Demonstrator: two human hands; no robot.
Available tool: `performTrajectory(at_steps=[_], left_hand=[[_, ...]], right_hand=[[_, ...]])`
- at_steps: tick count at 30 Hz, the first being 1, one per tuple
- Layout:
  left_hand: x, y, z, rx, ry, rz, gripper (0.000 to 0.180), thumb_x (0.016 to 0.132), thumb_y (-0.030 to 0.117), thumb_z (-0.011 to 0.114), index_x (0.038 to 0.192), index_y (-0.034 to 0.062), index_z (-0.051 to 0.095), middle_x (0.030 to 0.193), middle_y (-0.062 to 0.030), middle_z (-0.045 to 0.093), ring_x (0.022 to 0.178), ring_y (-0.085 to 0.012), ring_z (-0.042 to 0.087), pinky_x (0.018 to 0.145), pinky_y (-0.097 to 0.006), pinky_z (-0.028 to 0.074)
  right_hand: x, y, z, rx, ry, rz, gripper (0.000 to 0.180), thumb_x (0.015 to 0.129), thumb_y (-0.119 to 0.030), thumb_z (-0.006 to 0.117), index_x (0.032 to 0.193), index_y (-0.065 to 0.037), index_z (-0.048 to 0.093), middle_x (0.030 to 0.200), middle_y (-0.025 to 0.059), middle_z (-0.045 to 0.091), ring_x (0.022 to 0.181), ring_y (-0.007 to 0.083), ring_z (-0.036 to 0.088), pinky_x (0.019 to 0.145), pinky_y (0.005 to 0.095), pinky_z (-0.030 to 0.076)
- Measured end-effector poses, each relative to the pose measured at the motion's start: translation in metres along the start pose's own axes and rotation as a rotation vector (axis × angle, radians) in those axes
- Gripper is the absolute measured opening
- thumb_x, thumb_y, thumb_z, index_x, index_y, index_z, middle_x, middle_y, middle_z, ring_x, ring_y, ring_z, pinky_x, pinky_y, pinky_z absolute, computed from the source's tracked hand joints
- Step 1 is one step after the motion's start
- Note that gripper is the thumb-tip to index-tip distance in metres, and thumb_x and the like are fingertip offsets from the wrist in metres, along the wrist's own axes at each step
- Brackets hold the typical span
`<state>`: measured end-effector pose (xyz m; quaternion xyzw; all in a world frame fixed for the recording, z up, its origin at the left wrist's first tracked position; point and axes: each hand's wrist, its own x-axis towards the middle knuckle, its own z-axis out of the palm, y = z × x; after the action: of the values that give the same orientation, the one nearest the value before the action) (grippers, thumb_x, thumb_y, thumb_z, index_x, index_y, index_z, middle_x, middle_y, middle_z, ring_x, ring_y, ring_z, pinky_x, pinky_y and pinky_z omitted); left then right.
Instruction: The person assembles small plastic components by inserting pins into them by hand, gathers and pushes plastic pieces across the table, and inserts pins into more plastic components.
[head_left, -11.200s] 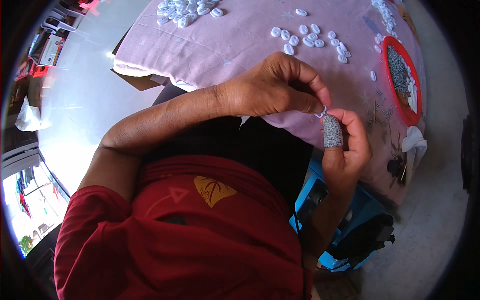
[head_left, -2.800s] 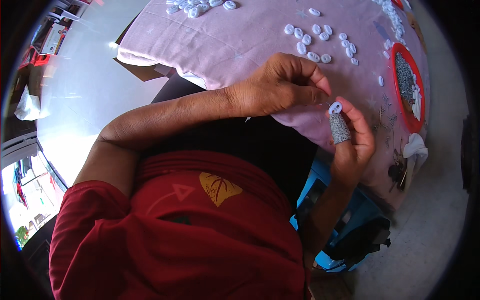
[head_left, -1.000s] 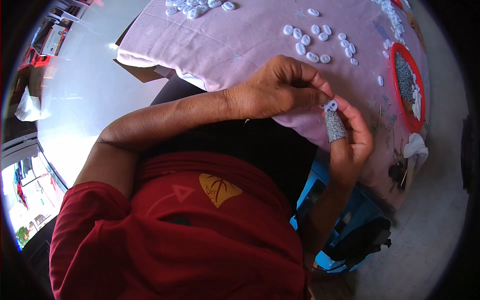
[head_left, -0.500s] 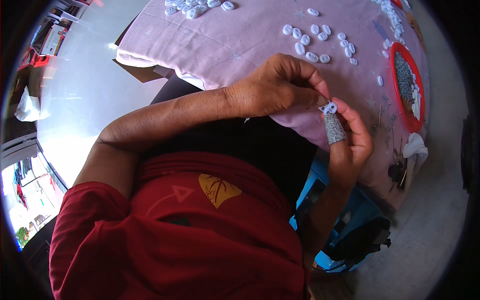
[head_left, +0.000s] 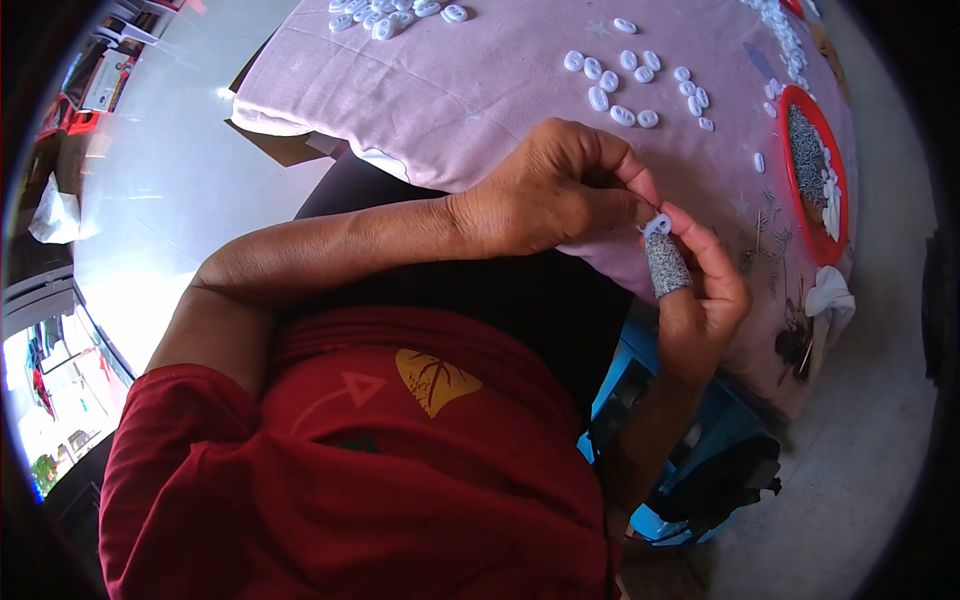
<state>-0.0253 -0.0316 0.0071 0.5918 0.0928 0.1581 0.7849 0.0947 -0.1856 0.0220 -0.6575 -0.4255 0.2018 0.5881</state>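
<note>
A small white plastic piece (head_left: 657, 226) with holes is pinched between my two hands over the near right edge of the cloth-covered table. My left hand (head_left: 555, 190) reaches across from the left, its thumb and forefinger closed at the piece's upper edge. My right hand (head_left: 715, 275) grips the piece from the right between forefinger and thumb. The right thumb wears a grey speckled finger sleeve (head_left: 667, 265). The fingertips partly cover the piece. Beyond my hands, several white oval pieces (head_left: 598, 98) lie loose on the pink cloth (head_left: 480, 90).
A heap of white oval pieces (head_left: 382, 28) lies at the far left. At right stands a red tray (head_left: 792, 180) with small grey metal parts (head_left: 806, 150). A white cloth (head_left: 832, 295) and dark tools (head_left: 793, 345) lie at the right edge; something blue (head_left: 622, 375) stands below.
My hands have dropped slightly toward me. The white piece has tilted and now shows less of its face; both hands still hold it.
</note>
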Motion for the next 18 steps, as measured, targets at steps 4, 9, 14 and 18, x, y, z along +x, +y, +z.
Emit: performTrajectory(at_steps=[4,9,14,18], left_hand=[[-0.0005,0.0017,0.0024,-0.029,-0.001,0.003,0.011,0.09,0.009,0.066,0.098,0.0013,0.067,0.085,-0.0002,0.067,0.077,-0.0029,0.06,0.067,-0.017,0.047],[-0.0002,-0.0024,0.0016,-0.071,0.031,0.004,0.01,0.09,0.007,0.066,0.098,0.001,0.067,0.086,-0.0012,0.068,0.079,-0.0036,0.061,0.07,-0.017,0.049],[0.0025,0.0006,0.0013,-0.08,0.039,-0.035,0.012,0.089,0.01,0.068,0.098,0.001,0.067,0.086,-0.0008,0.067,0.077,-0.0034,0.061,0.066,-0.017,0.048],[0.0058,0.0063,-0.0015,-0.086,-0.005,-0.175,0.015,0.088,0.014,0.069,0.099,0.0025,0.068,0.084,0.0004,0.066,0.072,-0.0029,0.059,0.062,-0.015,0.046]], right_hand=[[0.0018,-0.0012,-0.0028,-0.016,-0.002,-0.015,0.033,0.078,0.011,0.057,0.11,0.007,0.065,0.097,0.0092,0.068,0.09,0.0128,0.062,0.081,0.0247,0.049],[0.0051,-0.0058,0.0015,-0.057,-0.013,-0.013,0.034,0.078,0.01,0.055,0.11,0.005,0.066,0.095,0.0086,0.068,0.089,0.0123,0.062,0.08,0.0246,0.049],[0.0073,-0.0038,0.0028,-0.101,0.007,-0.06,0.035,0.078,0.011,0.054,0.11,0.006,0.066,0.094,0.0086,0.068,0.089,0.0133,0.062,0.081,0.026,0.049],[0.0052,-0.0029,0.0012,-0.188,0.008,-0.153,0.036,0.078,0.011,0.053,0.111,0.005,0.066,0.095,0.0107,0.068,0.09,0.0154,0.063,0.083,0.0275,0.049]])
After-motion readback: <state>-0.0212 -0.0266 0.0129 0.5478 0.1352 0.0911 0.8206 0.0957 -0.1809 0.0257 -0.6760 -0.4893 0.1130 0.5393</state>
